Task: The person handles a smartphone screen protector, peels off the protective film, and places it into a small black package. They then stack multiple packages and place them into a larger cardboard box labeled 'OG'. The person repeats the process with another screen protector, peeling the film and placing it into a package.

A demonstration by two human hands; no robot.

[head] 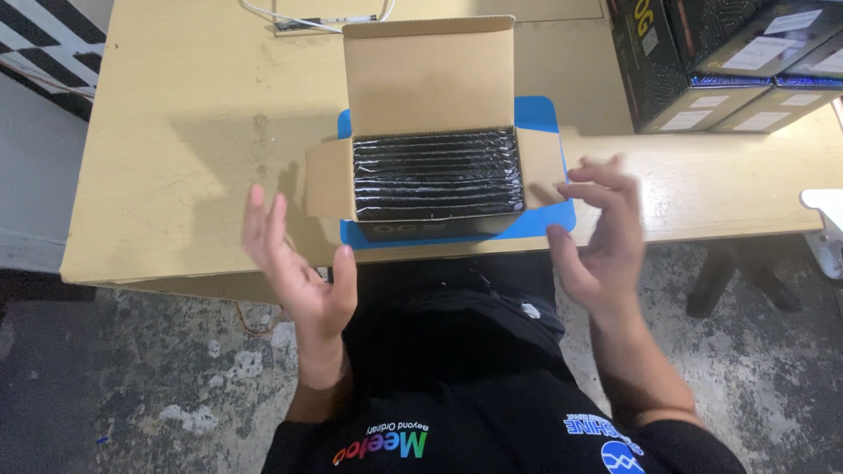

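1. My left hand (pixel 299 263) is raised in front of the table edge, palm turned inward, fingers spread wide and holding nothing.
2. My right hand (pixel 597 233) mirrors it on the other side, fingers open and loosely curled, also empty and slightly blurred.
3. Between my hands, but touched by neither, sits an open cardboard box (pixel 430 132) with its lid flap standing upright at the back and side flaps folded outward.
4. Inside the box, a row of black plastic-wrapped packets (pixel 436 174) stands packed tightly side by side.
5. The box rests on a blue mat (pixel 544 114) lying on the pale wooden table (pixel 193 132).
6. Stacked black cartons (pixel 702 61) with white labels sit at the table's far right corner.
7. A white cable (pixel 307 17) lies along the far edge, behind the box.
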